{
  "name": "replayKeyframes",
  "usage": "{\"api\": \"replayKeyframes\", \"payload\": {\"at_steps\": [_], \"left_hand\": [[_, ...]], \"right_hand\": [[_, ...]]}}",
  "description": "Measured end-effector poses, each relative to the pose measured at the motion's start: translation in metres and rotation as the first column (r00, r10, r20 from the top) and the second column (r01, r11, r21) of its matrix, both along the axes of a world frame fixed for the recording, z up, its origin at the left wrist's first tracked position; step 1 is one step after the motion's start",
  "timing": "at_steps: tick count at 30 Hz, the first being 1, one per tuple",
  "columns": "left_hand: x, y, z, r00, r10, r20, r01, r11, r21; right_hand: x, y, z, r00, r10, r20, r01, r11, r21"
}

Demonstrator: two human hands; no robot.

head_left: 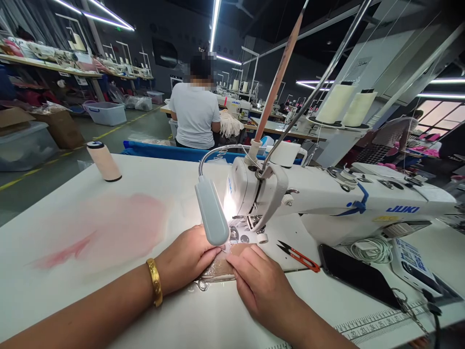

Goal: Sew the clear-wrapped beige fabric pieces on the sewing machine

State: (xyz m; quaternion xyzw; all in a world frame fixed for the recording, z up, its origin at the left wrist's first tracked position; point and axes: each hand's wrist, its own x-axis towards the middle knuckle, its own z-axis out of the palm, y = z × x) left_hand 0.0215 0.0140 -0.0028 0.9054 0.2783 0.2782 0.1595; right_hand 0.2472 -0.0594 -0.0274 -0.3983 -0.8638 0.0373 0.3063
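Observation:
Both hands are at the needle area of a white sewing machine. My left hand, with a gold bangle on the wrist, pinches the left edge of a small tan fabric piece. My right hand has thumb and fingers closed on the fabric's right side. A shiny, clear-looking layer shows on the fabric. The presser foot lies just beyond the fingertips. A grey lamp on a bent neck hides part of the left fingers and the needle.
Red-handled thread snips, a black phone and a coiled white cable lie right of my hands. A peach thread cone stands at the table's far left. A pinkish patch covers the left tabletop. Someone in a white shirt sits ahead.

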Motion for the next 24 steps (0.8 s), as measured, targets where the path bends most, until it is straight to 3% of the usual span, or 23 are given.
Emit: {"api": "replayKeyframes", "payload": {"at_steps": [7,15,24], "left_hand": [[0.002,-0.006,0.006,0.996,-0.087,-0.013,0.088,0.98,0.181],[0.002,-0.007,-0.002,0.996,-0.072,-0.058,0.08,0.985,0.153],[0.005,-0.011,0.002,0.996,-0.073,-0.061,0.085,0.969,0.234]], "right_hand": [[-0.002,0.0,0.004,0.998,0.004,0.061,-0.006,0.999,0.038],[-0.003,-0.001,0.002,0.996,0.012,0.092,-0.018,0.998,0.067],[-0.002,-0.002,0.005,0.998,0.005,0.062,-0.008,0.998,0.058]]}}
